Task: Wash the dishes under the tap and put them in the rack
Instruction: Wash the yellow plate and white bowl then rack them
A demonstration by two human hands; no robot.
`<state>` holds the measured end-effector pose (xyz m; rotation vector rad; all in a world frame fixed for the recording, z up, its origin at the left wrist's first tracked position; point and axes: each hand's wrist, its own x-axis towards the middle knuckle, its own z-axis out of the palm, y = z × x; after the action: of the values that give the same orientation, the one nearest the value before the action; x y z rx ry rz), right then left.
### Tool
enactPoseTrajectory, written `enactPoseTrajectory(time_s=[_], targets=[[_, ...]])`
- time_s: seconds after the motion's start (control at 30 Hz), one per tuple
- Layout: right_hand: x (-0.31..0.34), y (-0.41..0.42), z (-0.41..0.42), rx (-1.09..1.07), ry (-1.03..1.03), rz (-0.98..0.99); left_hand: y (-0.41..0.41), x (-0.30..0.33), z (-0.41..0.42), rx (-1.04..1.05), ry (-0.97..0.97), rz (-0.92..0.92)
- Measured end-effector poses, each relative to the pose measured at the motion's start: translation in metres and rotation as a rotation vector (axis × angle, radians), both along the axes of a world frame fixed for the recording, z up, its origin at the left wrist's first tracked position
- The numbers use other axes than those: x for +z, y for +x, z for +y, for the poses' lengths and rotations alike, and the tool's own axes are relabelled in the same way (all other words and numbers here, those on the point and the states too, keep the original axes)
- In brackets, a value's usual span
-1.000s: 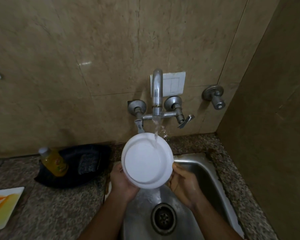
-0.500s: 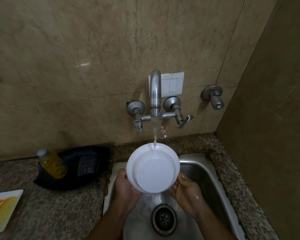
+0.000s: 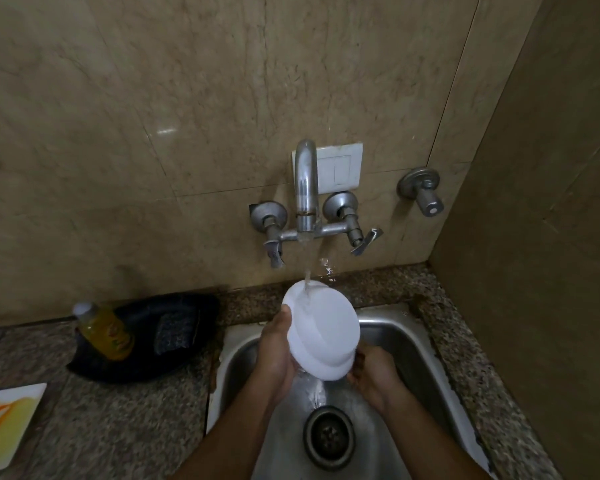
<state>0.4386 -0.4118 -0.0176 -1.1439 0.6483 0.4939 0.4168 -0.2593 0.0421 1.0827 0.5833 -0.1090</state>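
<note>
Both my hands, left [image 3: 274, 355] and right [image 3: 369, 374], grip the bowl [image 3: 321, 332] under the tap [image 3: 305, 188]; I'd rotate it slowly, rinsing every side.

Bowl [image 3: 321, 332] under tap [image 3: 305, 188], above sink [image 3: 409, 344]; bottle [image 3: 103, 329] left on counter [image 3: 118, 427].

one white bowl [image 3: 321, 332], one tap [image 3: 305, 188], one bottle [image 3: 103, 329], two hands [image 3: 278, 355].

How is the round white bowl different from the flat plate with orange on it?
The white bowl is round and plain; the square plate has orange and yellow streaks. The bowl is held tilted under running water by both hands; the plate lies flat on the counter, untouched. Both have white bodies.
</note>
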Motion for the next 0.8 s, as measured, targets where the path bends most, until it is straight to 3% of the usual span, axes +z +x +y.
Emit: enactPoseTrajectory(time_s=[0.1, 0.2, 0.27, 0.3, 0.37, 0.47, 0.5, 0.6, 0.7, 0.73, 0.8], targets=[[0.001, 0.017, 0.002, -0.030, -0.262, -0.145, 0.009, 0.005, 0.001, 0.008, 0.002, 0.012], [0.020, 0.025, 0.017, 0.212, -0.747, -0.542, 0.012, 0.007, -0.004, 0.003, 0.025, 0.054], [0.029, 0.014, 0.032, 0.429, -1.033, -0.906, 0.016, 0.009, -0.009, 0.088, 0.057, 0.121], [0.033, 0.008, 0.038, 0.575, -1.072, -1.062, 0.019, 0.010, -0.008, 0.153, 0.080, 0.179], [0.030, 0.013, 0.044, 0.784, -1.034, -1.156, 0.023, 0.010, -0.004, 0.239, 0.141, 0.234], [0.032, 0.029, 0.044, 0.692, -0.975, -0.826, 0.021, 0.007, 0.006, 0.280, 0.187, 0.229], [0.035, 0.026, 0.047, 0.710, -0.990, -0.841, 0.020, 0.009, 0.009, 0.295, 0.212, 0.246], [0.038, 0.009, 0.053, 0.895, -1.037, -1.138, 0.018, 0.011, 0.016, 0.314, 0.237, 0.290], [0.037, 0.029, 0.055, 0.737, -1.028, -0.984, 0.017, 0.011, 0.016, 0.285, 0.237, 0.241], [0.036, 0.028, 0.058, 0.686, -1.080, -1.013, 0.016, 0.015, 0.017, 0.277, 0.217, 0.234], [0.036, 0.015, 0.057, 0.811, -1.139, -1.250, 0.016, 0.021, 0.021, 0.251, 0.177, 0.212]])
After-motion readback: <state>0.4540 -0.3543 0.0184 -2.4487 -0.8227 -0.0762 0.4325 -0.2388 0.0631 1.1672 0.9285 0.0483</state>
